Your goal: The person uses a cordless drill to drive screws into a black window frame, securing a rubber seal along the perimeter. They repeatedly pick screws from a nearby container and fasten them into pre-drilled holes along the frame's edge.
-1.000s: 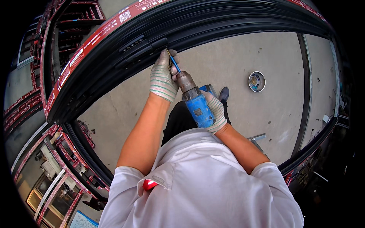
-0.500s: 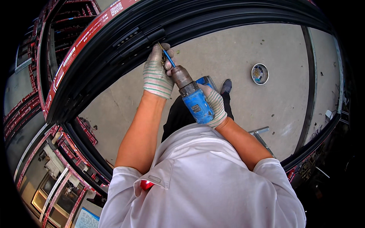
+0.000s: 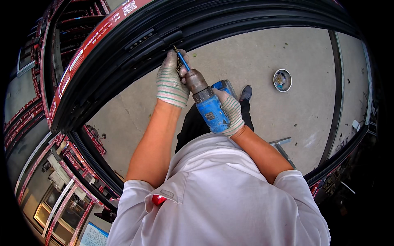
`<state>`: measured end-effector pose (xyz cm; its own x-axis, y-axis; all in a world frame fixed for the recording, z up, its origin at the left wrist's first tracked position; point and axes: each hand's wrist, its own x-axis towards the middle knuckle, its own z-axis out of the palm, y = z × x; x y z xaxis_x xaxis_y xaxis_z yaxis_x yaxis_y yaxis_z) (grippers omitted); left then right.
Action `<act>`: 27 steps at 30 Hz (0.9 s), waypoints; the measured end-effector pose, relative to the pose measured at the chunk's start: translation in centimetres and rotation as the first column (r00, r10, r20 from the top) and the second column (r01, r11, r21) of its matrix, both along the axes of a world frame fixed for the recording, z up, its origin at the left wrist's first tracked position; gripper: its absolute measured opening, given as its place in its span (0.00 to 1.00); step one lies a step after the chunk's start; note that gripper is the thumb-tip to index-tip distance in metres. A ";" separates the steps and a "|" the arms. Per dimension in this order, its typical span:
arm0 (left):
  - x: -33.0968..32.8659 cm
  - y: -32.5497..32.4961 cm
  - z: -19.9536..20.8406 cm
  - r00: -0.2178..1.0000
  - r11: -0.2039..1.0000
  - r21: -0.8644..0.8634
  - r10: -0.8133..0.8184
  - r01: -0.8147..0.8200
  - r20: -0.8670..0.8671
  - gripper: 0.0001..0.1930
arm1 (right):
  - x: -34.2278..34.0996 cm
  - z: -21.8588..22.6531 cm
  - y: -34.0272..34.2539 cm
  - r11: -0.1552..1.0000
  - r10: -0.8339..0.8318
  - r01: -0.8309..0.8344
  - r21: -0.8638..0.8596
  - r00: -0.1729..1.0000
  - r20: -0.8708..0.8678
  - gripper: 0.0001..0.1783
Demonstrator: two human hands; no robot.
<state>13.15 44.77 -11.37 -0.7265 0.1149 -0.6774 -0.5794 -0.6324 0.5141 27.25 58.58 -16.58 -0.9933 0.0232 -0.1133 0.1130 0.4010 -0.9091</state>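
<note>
My right hand [image 3: 232,111], in a striped knit glove, is wrapped round the handle of a blue cordless drill [image 3: 212,115]. The drill's long blue bit [image 3: 183,60] points up and left, with a brass-coloured screw [image 3: 175,48] at its tip. My left hand [image 3: 171,78], gloved alike, is closed beside the bit; several thin brass-coloured screws [image 3: 179,64] show between its fingers. Just beyond the fingertips lies a black hinge [image 3: 164,40] on a black metal frame [image 3: 230,20]. Whether the screw touches the hinge I cannot tell.
A round metal bowl [image 3: 282,80] holding small hardware stands on the concrete floor [image 3: 262,53] at right. Red-and-white film [image 3: 78,67] covers the frame's outer edge. More wrapped frames [image 3: 67,164] stand at left. A metal bar [image 3: 282,141] lies near my right elbow.
The bit tip, screw and my left hand have shifted slightly relative to the hinge, a little farther from it. My grip on the drill is the same.
</note>
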 end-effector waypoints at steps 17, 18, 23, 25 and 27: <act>2.4 -3.0 0.8 0.991 0.987 0.095 -0.127 0.131 -0.047 0.15 | 2.2 -7.2 -1.8 0.946 -0.116 0.155 -0.286 0.982 0.148 0.12; 2.7 -3.7 1.6 0.987 0.985 0.077 -0.146 0.152 -0.071 0.15 | 2.3 -7.3 -2.2 0.913 -0.151 0.209 -0.350 0.971 0.184 0.12; 2.1 -6.1 7.0 0.948 0.974 -0.139 -0.209 0.180 -0.240 0.17 | 1.4 -3.3 -2.0 0.395 -0.095 0.614 -0.683 0.767 0.634 0.11; 0.9 -6.7 10.0 0.892 0.961 -0.247 -0.219 0.127 -0.396 0.17 | 1.3 -2.5 -1.9 0.367 -0.083 0.637 -0.678 0.749 0.658 0.10; -1.0 -7.9 12.2 0.804 0.958 -0.280 -0.216 0.064 -0.554 0.16 | 1.3 -2.9 -2.4 0.481 -0.126 0.580 -0.658 0.788 0.602 0.10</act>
<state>12.16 36.87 0.84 -0.9771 0.1387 -0.1612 -0.2031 -0.3835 0.9009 28.53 56.21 -19.47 -0.7460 0.0383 -0.6648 0.5094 -0.6103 -0.6067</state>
